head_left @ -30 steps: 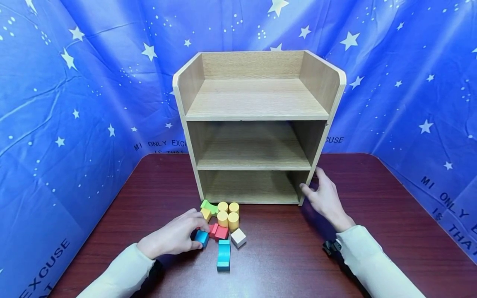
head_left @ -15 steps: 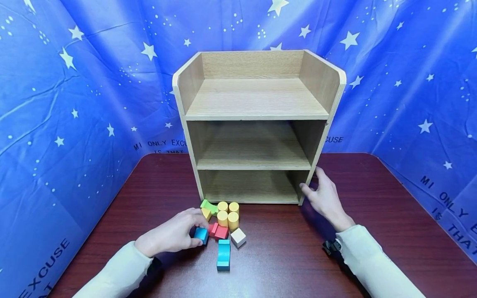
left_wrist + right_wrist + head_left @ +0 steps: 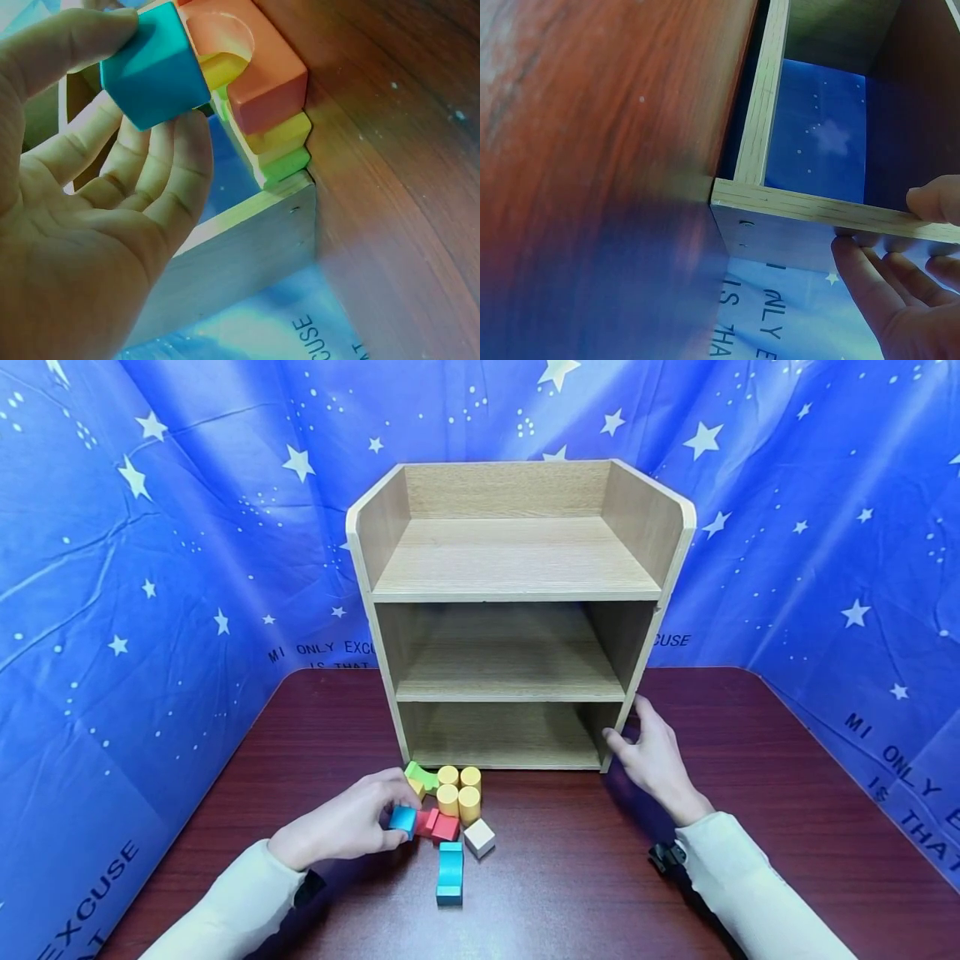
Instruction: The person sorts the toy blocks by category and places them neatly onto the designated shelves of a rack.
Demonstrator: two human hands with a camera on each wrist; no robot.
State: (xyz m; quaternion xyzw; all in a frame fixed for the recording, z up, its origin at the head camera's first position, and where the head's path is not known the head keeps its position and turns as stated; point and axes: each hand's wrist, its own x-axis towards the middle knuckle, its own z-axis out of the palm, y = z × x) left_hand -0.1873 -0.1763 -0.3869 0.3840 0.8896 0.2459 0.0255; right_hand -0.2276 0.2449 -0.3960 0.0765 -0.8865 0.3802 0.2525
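Note:
My left hand point(image 3: 341, 822) pinches a blue cube point(image 3: 402, 822) between thumb and fingers; in the left wrist view the cube point(image 3: 155, 67) stands beside a red block with a round cutout point(image 3: 274, 90). Just right of that hand in the head view are red blocks point(image 3: 444, 827), a yellow block point(image 3: 416, 788) and a green curved block point(image 3: 422, 777). My right hand point(image 3: 660, 768) grips the lower right side panel of a wooden shelf point(image 3: 517, 560), thumb on the inner side and fingers outside, as the right wrist view confirms with the panel's edge point(image 3: 810, 208).
Several yellow cylinders point(image 3: 469, 806) stand close together before the shelf's lower left front. A white cube point(image 3: 480, 838) and a teal arched block point(image 3: 450, 875) lie nearer on the dark red table point(image 3: 570, 877). A blue star-patterned cloth point(image 3: 135, 610) hangs behind and at both sides.
The blue cube has risen a little and shifted slightly away from me with my left hand. My right hand keeps its place on the shelf's side.

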